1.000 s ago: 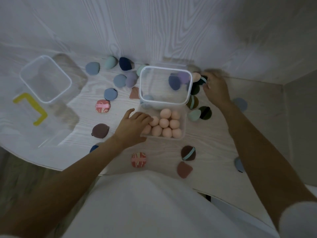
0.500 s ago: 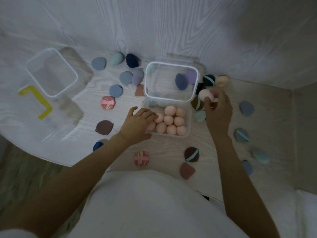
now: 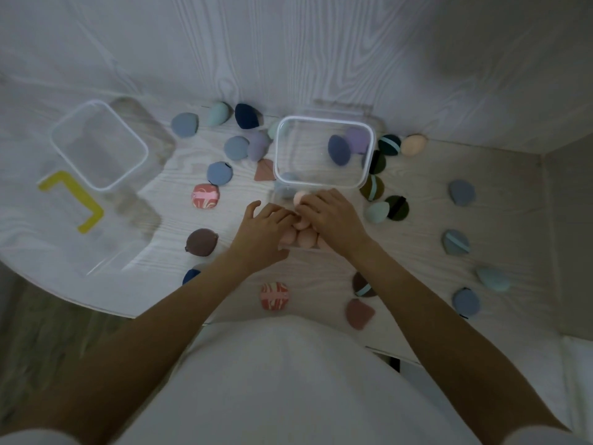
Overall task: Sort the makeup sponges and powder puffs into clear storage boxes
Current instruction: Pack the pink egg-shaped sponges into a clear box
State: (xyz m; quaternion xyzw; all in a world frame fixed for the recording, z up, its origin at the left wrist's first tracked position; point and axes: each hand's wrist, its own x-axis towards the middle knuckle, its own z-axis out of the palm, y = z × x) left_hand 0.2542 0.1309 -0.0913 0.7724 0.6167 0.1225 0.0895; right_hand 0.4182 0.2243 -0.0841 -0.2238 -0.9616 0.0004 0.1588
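Note:
A clear storage box [image 3: 324, 122] stands at the table's middle, and several peach sponges [image 3: 304, 239] lie in its near end. My right hand [image 3: 333, 216] is over that end and holds a peach sponge [image 3: 300, 198] at its fingertips, just above the others. My left hand [image 3: 261, 232] rests against the box's near left side, fingers curled over the sponges. A second clear box [image 3: 99, 144] stands at the far left with nothing in it. Loose sponges and puffs lie all around, such as a peach sponge [image 3: 414, 144] at the far right of the box.
A yellow L-shaped marker [image 3: 72, 200] lies by the left box. Blue puffs [image 3: 219, 173], pink marbled puffs [image 3: 205, 195], a brown puff [image 3: 201, 241] and dark green puffs [image 3: 396, 207] dot the table. A wall [image 3: 568, 220] closes the right side. The table's front edge curves near my body.
My right hand picked a peach sponge from behind the box's far right corner and carried it left and toward me, over the box's near end. My left hand stayed at the box.

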